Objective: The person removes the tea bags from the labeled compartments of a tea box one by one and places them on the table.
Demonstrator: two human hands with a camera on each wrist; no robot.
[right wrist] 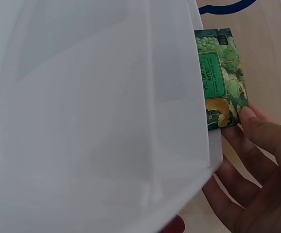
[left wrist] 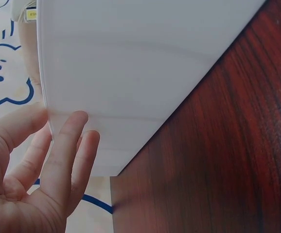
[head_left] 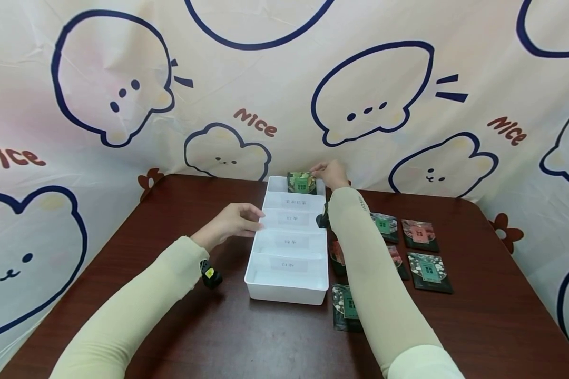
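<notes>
A white divided box [head_left: 286, 293] with printed labels in its compartments stands on the table. In its far end compartment a green tea sachet [head_left: 301, 182] stands partly above the divider; the right wrist view reads grape oolong tea on the sachet [right wrist: 223, 80]. My right hand [head_left: 332, 173] pinches the sachet's corner between thumb and fingers, the other fingers reaching down behind the box's end wall. My left hand [head_left: 232, 223] rests its fingertips at the box's left rim, and in the left wrist view two fairly straight fingers [left wrist: 65, 150] lie against the outer side wall.
Right of the box lie several dark tea sachets with red or green labels, among them a red one [head_left: 420, 235], a white-flowered one [head_left: 429, 271] and a near one [head_left: 345, 308]. My right sleeve [head_left: 384, 279] covers parts of some. A patterned curtain [head_left: 284, 95] hangs behind the brown table [head_left: 208, 337].
</notes>
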